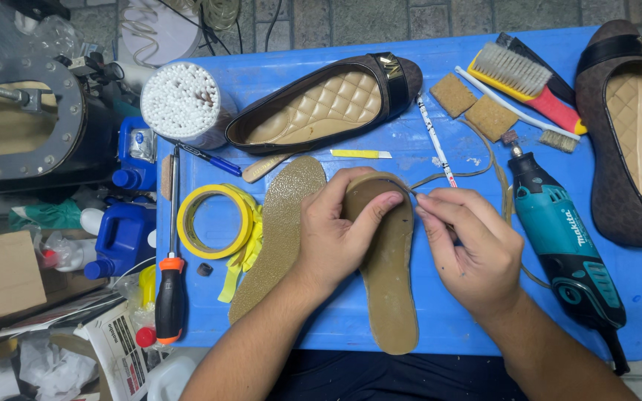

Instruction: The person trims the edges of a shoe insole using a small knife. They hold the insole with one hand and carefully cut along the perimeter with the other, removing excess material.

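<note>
My left hand (336, 230) grips the toe end of a tan shoe sole (389, 289) that lies lengthwise on the blue table (276, 82), thumb pressed on its top. My right hand (469, 252) pinches a thin strip (477, 172) at the sole's upper right edge; the strip trails away over the table. A second, textured insole (280, 230) lies just left of my left hand. A brown quilted flat shoe (328, 104) rests beyond the hands, and its pair (633, 134) lies at the far right.
A teal rotary tool (559, 245) lies right of my right hand. Yellow tape roll (213, 221), orange-handled screwdriver (171, 289), cotton swab tub (183, 100), brushes (529, 78) and sanding blocks (473, 104) sit on the table. Blue bottles (124, 238), boxes and a machine (24, 126) crowd the left.
</note>
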